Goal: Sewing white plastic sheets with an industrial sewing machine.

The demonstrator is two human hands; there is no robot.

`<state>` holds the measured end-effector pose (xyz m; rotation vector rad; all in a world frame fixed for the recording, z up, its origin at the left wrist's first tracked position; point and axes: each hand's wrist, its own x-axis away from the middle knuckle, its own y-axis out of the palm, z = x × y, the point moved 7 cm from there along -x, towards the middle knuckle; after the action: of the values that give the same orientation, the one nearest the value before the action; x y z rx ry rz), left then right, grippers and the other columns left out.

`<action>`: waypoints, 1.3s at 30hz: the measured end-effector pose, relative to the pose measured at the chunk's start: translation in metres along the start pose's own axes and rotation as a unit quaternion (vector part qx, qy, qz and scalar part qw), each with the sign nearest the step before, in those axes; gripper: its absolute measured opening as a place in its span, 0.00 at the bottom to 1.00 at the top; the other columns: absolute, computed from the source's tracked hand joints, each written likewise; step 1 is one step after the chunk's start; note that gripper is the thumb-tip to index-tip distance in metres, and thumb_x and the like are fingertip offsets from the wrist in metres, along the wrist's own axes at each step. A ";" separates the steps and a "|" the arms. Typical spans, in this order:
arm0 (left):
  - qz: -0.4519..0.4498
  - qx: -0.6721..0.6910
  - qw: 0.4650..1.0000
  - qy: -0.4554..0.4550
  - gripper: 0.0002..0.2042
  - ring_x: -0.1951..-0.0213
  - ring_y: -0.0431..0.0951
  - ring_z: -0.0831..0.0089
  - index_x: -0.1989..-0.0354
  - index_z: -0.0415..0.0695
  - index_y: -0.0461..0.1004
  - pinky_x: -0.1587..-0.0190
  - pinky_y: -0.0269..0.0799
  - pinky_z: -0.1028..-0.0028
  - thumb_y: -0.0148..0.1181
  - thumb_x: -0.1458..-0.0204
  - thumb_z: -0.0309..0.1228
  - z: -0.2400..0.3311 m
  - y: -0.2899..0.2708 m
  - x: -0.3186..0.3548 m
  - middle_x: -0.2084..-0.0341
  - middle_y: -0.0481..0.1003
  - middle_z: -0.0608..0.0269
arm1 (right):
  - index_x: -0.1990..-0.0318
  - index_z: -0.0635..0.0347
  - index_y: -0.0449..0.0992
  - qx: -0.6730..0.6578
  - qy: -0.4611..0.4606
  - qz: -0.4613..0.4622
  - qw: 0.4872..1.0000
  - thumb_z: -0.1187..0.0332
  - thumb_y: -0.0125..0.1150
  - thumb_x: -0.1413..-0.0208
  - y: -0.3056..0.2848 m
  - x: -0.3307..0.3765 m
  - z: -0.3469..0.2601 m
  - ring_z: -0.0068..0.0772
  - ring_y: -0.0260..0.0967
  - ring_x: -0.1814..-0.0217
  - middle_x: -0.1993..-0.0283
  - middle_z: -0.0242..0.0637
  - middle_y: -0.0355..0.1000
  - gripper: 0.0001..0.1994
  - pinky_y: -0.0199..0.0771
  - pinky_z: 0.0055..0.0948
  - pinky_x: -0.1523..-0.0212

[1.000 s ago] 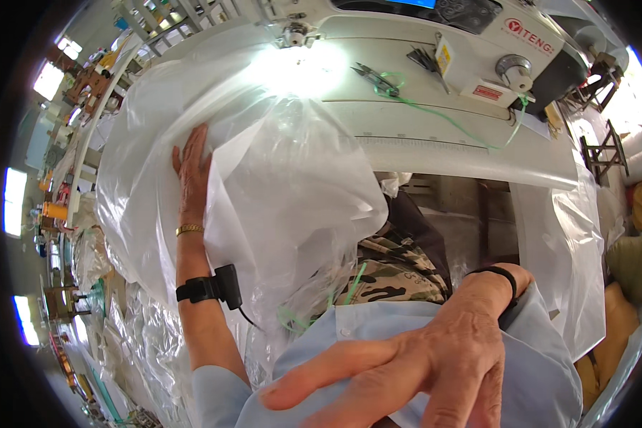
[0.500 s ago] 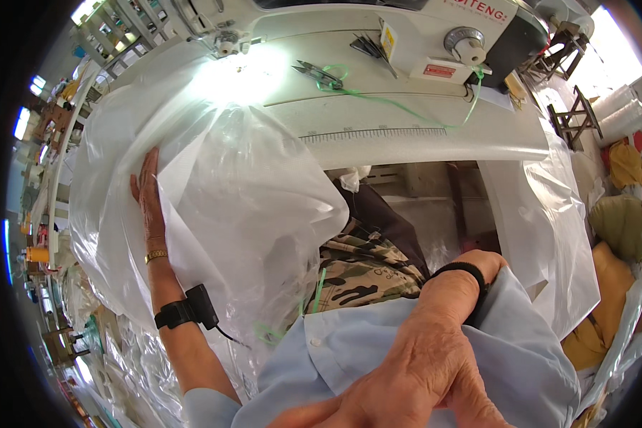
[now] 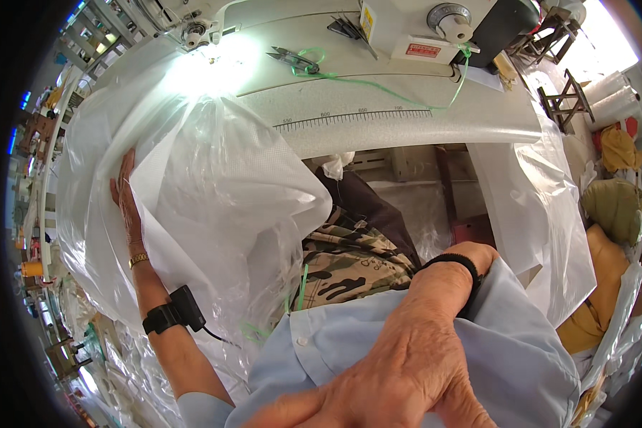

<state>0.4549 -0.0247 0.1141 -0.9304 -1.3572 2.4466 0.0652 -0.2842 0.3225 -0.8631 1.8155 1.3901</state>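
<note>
Shifted leftward, flat open left hand presses the crinkled translucent plastic sheet; right hand empty, loosely spread.

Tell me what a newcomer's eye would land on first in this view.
First, the big clear plastic sheet billowing over the left half, glaring where it meets the white sewing machine table. The left hand lies flat against the plastic at far left. The right hand looms large at the bottom edge, resting on a light blue shirt.

Light-blue sleeves, black wristbands, gold bracelet.
</note>
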 end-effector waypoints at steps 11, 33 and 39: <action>0.037 0.000 0.999 0.010 0.23 0.30 0.55 0.74 0.31 0.52 0.59 0.28 0.30 0.61 0.41 0.35 0.33 0.047 -0.020 0.014 0.33 0.62 0.70 | 0.38 0.65 0.68 0.053 0.176 -0.076 0.980 0.31 0.49 0.46 -0.052 0.010 -0.031 0.56 0.39 0.23 0.27 0.60 0.45 0.44 0.47 0.54 0.31; 0.008 0.014 1.000 0.011 0.23 0.30 0.55 0.73 0.31 0.51 0.59 0.28 0.31 0.60 0.44 0.36 0.32 0.056 -0.023 0.014 0.33 0.62 0.70 | 0.31 0.61 0.55 0.013 0.146 0.394 0.907 0.36 0.24 0.35 -0.134 0.072 -0.072 0.38 0.48 0.25 0.25 0.42 0.46 0.39 0.58 0.43 0.32; -0.016 0.035 0.999 0.026 0.23 0.30 0.56 0.72 0.31 0.50 0.59 0.28 0.32 0.60 0.45 0.36 0.32 0.049 -0.022 0.011 0.33 0.62 0.69 | 0.40 0.60 0.67 0.057 0.147 0.510 0.846 0.42 0.34 0.32 -0.158 0.126 -0.093 0.35 0.57 0.31 0.31 0.39 0.59 0.31 0.63 0.40 0.35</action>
<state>0.4138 -0.0413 0.1458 -0.9404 -1.2523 2.4120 0.1158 -0.4203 0.1539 0.0529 2.7580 1.7661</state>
